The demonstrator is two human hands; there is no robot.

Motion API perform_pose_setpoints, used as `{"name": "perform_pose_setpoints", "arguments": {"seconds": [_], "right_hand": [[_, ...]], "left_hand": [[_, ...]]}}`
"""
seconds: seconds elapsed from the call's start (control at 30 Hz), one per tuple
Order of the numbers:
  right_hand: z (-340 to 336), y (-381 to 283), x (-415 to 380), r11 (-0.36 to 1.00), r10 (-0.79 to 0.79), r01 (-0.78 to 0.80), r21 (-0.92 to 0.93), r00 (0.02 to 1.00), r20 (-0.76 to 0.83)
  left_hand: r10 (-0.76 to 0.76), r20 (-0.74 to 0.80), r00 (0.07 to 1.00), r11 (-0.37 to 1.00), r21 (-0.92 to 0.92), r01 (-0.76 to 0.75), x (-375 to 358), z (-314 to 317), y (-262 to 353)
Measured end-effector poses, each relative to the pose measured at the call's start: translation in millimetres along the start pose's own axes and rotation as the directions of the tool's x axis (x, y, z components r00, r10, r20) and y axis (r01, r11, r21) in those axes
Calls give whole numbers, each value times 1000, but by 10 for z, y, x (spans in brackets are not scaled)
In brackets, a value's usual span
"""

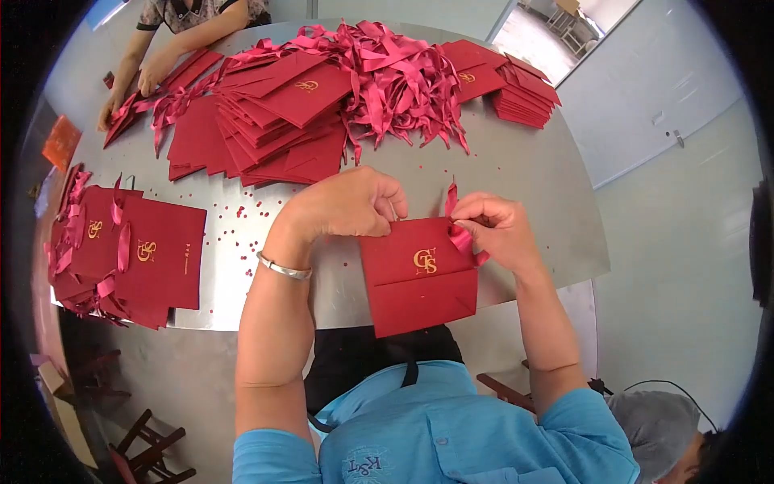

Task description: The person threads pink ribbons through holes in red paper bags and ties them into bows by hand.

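A red paper gift bag with a gold monogram lies flat at the table's near edge, its lower end over the edge. My left hand is closed at the bag's top left corner, with the thumb against the paper. At the opposite top corner, my right hand pinches a pink ribbon. Part of that ribbon hangs over the bag's front and one end sticks up above it. My fingers hide where the ribbon meets the paper.
A heap of pink ribbons sits mid-table between stacks of flat red bags and more bags. Ribboned bags are piled at left. Small red dots are scattered about. Across the table, a person's hands handle red bags.
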State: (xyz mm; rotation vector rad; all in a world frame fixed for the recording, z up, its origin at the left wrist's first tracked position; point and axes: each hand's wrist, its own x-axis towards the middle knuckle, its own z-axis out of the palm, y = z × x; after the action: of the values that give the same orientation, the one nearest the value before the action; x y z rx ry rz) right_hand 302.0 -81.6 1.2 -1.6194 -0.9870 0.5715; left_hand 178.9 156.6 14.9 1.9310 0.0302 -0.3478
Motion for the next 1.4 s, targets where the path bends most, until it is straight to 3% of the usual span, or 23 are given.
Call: {"name": "perform_pose_setpoints", "arguments": {"seconds": [0.1,0.17,0.7,0.87,1.0,1.4], "right_hand": [[-34,41,9,999,-30,31,42,999,-34],[-70,65,4,999,-23,24,38,999,-40],[-104,107,43,1000,12,-10,14,990,-141],[-148,118,43,999,-18,25,36,985,-172],[-170,168,5,994,40,-17,112,978,-205],[-114,303,54,984,25,6,176,984,-176]], "left_hand": [[75,-17,997,997,-17,-75,42,22,-49],[-46,-8,999,969,-243,42,62,59,14],[-43,-23,999,938,-346,33,175,109,-28],[-50,-186,981,873,-485,-48,222,160,-37],[-33,-152,988,810,-584,-62,266,175,-80],[222,-23,975,691,-701,-174,253,207,-84]]}}
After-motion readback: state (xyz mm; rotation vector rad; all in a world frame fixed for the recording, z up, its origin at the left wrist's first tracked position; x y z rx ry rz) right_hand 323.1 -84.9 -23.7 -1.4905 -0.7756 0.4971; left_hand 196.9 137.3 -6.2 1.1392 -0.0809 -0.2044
